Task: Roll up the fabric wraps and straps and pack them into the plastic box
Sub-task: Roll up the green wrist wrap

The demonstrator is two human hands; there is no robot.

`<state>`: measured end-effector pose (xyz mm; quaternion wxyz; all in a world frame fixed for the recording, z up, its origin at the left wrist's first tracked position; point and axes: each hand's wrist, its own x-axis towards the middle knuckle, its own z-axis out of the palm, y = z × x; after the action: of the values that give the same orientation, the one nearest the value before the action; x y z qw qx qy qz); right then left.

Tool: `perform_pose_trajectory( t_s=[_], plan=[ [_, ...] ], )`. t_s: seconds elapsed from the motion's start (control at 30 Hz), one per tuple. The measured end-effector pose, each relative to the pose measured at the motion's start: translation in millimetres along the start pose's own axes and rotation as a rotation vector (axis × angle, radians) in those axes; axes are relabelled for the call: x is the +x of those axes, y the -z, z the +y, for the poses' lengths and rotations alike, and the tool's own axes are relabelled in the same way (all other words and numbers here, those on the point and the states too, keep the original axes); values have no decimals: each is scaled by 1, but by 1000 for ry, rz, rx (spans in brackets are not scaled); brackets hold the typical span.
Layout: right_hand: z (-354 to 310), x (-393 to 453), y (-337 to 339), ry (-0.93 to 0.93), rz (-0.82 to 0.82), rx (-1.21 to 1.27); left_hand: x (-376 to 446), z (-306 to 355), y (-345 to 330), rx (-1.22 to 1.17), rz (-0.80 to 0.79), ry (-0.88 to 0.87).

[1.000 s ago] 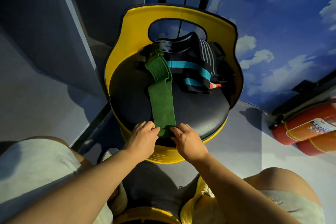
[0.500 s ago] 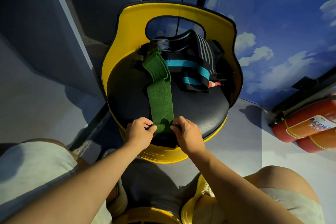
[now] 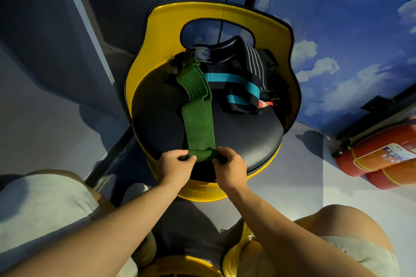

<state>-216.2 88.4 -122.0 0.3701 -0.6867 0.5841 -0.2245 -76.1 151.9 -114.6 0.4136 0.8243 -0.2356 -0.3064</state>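
A long green fabric wrap (image 3: 198,119) lies along the black seat cushion (image 3: 157,119) of a yellow chair (image 3: 225,10), its far end bunched near the backrest. Its near end is turned into a small roll (image 3: 202,155) at the seat's front edge. My left hand (image 3: 174,167) pinches the roll's left end and my right hand (image 3: 229,167) pinches its right end. Behind the wrap sits a pile of black straps with turquoise bands (image 3: 236,87) and a grey-striped strap (image 3: 254,60). No plastic box is in view.
Two red fire extinguishers (image 3: 382,159) lie on the floor at the right. A cloud-painted blue wall stands behind the chair, and a grey panel (image 3: 45,51) stands to the left. My knees frame the bottom corners, and a second yellow seat edge (image 3: 184,267) is below.
The hands went from resting on the wrap's flat near end to pinching it at both sides, and the end has curled into a small roll. The pile has not moved.
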Motion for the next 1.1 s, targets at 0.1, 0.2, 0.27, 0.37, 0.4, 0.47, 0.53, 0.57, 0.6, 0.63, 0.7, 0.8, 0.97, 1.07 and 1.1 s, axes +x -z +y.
perform_pose_trajectory(
  t_s=[0.1, 0.2, 0.27, 0.37, 0.4, 0.47, 0.53, 0.57, 0.6, 0.63, 0.7, 0.8, 0.97, 1.07, 1.1],
  plan=[
    [1, 2, 4, 40, -13, -21, 3, -2, 4, 86, -47, -48],
    [3, 12, 6, 128, -50, -135, 9, -3, 6, 175, -67, -83],
    [6, 21, 5, 164, -68, -182, 14, 0, 6, 210, -66, -98],
    [7, 33, 0, 176, -65, -212, 23, 9, 7, 245, -84, -54],
    [7, 36, -1, 182, -54, -216, 27, 12, 7, 249, -86, -34],
    [4, 42, -1, 193, -28, -193, 32, 16, 6, 240, -72, -20],
    [0, 44, 0, 193, -30, -112, 36, 17, 5, 194, -60, -46],
    [0, 44, -1, 209, -35, -100, 37, 17, 4, 164, -64, -57],
    [-1, 42, -2, 235, -29, -119, 36, 17, 3, 152, -64, -68],
    [0, 40, -3, 260, -13, -144, 34, 18, 2, 153, -55, -75],
    [0, 35, -5, 287, 21, -167, 32, 16, 1, 155, -24, -102],
    [1, 25, -3, 295, -30, -171, 27, 14, 4, 131, 8, -151],
    [4, 21, 3, 294, -106, -195, 19, 5, 9, 146, -143, -181],
    [4, 19, 3, 301, -83, -199, 21, 2, 12, 221, -184, -204],
    [4, 18, 3, 291, -75, -175, 22, 2, 13, 239, -187, -219]
  ],
)
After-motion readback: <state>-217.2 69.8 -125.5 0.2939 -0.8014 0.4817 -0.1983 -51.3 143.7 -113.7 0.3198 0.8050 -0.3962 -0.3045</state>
